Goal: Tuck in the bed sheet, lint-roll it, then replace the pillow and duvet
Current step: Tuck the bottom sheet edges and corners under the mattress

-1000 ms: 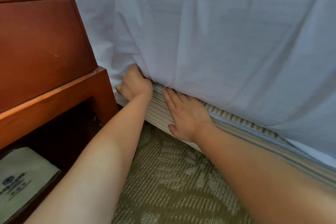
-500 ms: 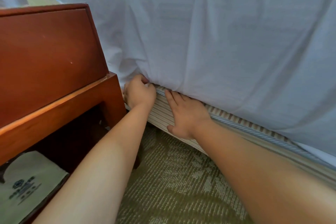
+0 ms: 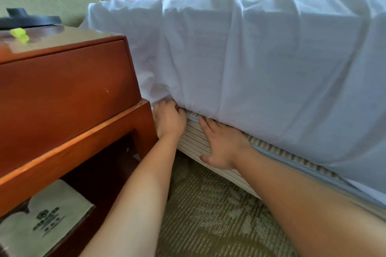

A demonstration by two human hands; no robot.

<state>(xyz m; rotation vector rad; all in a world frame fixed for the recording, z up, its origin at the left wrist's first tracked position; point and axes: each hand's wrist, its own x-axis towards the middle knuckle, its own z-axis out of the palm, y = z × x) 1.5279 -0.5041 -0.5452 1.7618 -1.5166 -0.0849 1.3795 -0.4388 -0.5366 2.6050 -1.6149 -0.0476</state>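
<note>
Two hands at one bed sheet (image 3: 261,64): left hand (image 3: 170,120) fingers bunch it, right hand (image 3: 222,144) fingers flat

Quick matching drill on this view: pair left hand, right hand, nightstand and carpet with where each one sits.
Things:
1. left hand
2. right hand
3. nightstand
4. carpet

Places:
A. under the forearms
B. flat on the striped bed base
C. left of the bed
D. at the white sheet edge by the bed corner

Pairs: 1-D, 2-B, 3-C, 4-A
</note>
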